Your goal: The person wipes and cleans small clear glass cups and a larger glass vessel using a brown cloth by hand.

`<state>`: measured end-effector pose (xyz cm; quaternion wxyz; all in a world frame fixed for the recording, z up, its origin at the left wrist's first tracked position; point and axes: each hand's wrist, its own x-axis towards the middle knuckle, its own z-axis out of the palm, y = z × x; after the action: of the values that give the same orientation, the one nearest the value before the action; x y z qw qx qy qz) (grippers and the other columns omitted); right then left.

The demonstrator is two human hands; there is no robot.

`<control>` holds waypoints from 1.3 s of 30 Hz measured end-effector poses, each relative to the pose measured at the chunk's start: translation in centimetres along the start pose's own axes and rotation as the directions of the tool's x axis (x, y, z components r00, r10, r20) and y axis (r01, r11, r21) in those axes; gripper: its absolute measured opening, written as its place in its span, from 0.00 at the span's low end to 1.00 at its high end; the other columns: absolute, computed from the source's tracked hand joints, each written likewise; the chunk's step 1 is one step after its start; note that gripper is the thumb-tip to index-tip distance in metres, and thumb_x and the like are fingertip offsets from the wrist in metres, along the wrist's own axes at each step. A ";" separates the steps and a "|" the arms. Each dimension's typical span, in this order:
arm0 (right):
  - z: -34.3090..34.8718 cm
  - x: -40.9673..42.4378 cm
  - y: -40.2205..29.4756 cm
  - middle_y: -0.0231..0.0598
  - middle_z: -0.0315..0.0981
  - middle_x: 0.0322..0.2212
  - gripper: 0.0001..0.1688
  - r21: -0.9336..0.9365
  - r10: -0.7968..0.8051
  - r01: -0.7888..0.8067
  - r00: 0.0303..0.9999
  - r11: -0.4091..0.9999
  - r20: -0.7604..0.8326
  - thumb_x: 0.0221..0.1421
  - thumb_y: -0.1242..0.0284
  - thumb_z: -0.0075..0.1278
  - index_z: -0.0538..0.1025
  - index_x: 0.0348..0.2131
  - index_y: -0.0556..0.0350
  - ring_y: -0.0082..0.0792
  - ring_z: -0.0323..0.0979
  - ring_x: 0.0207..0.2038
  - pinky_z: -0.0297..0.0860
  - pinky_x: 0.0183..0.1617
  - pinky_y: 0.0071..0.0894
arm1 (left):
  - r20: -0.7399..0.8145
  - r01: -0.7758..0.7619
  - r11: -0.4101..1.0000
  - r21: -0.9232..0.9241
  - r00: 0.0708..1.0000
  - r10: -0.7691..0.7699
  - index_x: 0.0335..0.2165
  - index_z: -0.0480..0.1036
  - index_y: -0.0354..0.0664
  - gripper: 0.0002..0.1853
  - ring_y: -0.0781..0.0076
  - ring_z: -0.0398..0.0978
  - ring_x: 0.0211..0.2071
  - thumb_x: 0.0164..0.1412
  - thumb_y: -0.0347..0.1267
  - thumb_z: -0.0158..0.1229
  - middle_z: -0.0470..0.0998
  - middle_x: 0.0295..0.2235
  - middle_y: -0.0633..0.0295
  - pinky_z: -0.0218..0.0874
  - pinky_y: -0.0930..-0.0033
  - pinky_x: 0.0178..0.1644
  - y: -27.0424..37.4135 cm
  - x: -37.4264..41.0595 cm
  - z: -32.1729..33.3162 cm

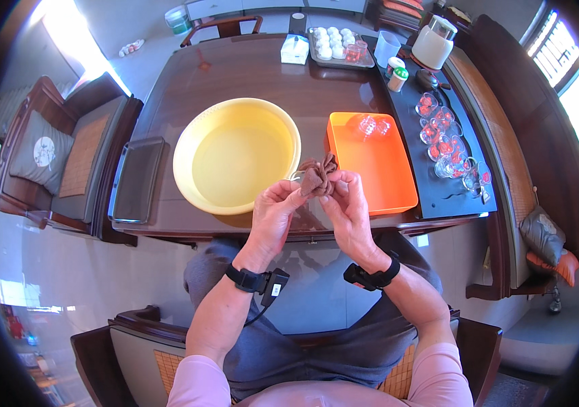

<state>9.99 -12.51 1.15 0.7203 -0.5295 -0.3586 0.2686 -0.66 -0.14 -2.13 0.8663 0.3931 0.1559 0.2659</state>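
Between my hands, near the table's front edge, is a bunched brown cloth [318, 175] with what looks like a small clear glass cup partly hidden at its left side. My left hand [278, 208] pinches the glass and cloth from the left. From the right, the fingers of my right hand [346, 206] press into the cloth. A yellow plastic basin [289, 119] holding clear liquid stands to the left of the cloth. Close on the right is an orange plastic tray [391, 196] with a few clear glass cups [368, 125] at its far end.
Several glass cups with red patterns [442, 135] crowd a black tea tray [424, 196] at right. Farther back are a metal tray [343, 63] of white cups, a tissue box [294, 50], a clear plastic jug [387, 47] and a white kettle [433, 43]. An empty dark tray [134, 183] lies left.
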 end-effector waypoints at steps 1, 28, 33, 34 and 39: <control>-0.1 0.0 0.2 0.38 0.71 0.44 0.19 -0.009 0.000 0.000 1.000 1.000 -0.014 0.62 0.88 0.47 0.64 0.50 0.59 0.23 0.70 0.48 0.69 0.52 0.25 | -0.032 -0.011 0.998 0.062 0.999 0.013 0.35 0.78 0.39 0.05 0.81 0.76 0.36 0.61 0.28 0.65 0.81 0.34 0.67 0.67 0.78 0.44 0.0 -0.1 0.1; -1.6 1.1 1.0 0.40 0.78 0.35 0.14 -0.139 0.206 -0.208 0.978 0.968 -0.027 0.64 0.74 0.53 0.76 0.44 0.69 0.24 0.72 0.37 0.71 0.42 0.26 | 0.032 -0.155 0.767 0.622 0.984 0.173 0.33 0.79 0.36 0.06 0.82 0.75 0.30 0.59 0.27 0.68 0.80 0.28 0.66 0.67 0.77 0.36 0.8 -1.1 1.9; -2.7 1.7 -0.5 0.34 0.77 0.28 0.12 -0.246 0.348 -0.356 0.934 0.901 -0.076 0.60 0.73 0.57 0.78 0.39 0.67 0.21 0.71 0.32 0.69 0.37 0.26 | 0.183 -0.344 0.447 0.826 0.913 0.365 0.32 0.78 0.34 0.07 0.79 0.76 0.29 0.58 0.27 0.68 0.79 0.26 0.64 0.68 0.74 0.36 0.6 -1.1 2.5; -2.5 1.6 -1.1 0.35 0.77 0.30 0.12 -0.244 0.331 -0.331 0.943 0.912 -0.041 0.60 0.74 0.56 0.78 0.41 0.66 0.21 0.71 0.34 0.69 0.39 0.27 | 0.153 -0.306 0.454 0.837 0.927 0.344 0.32 0.78 0.34 0.06 0.77 0.77 0.30 0.58 0.26 0.68 0.79 0.26 0.63 0.69 0.72 0.36 0.7 -1.1 2.4; -1.3 1.0 -1.3 0.35 0.77 0.39 0.17 -0.257 0.127 -0.098 0.987 0.961 0.097 0.63 0.74 0.54 0.77 0.50 0.60 0.25 0.72 0.42 0.71 0.50 0.31 | 0.122 -0.283 0.524 0.803 0.940 0.320 0.32 0.76 0.34 0.07 0.73 0.74 0.27 0.56 0.24 0.67 0.78 0.25 0.61 0.68 0.70 0.35 0.7 -0.4 2.0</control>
<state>11.64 -12.81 2.36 0.6097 -0.6200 -0.3989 0.2910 -0.23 -1.21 -0.27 0.5278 0.7597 0.2070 0.3184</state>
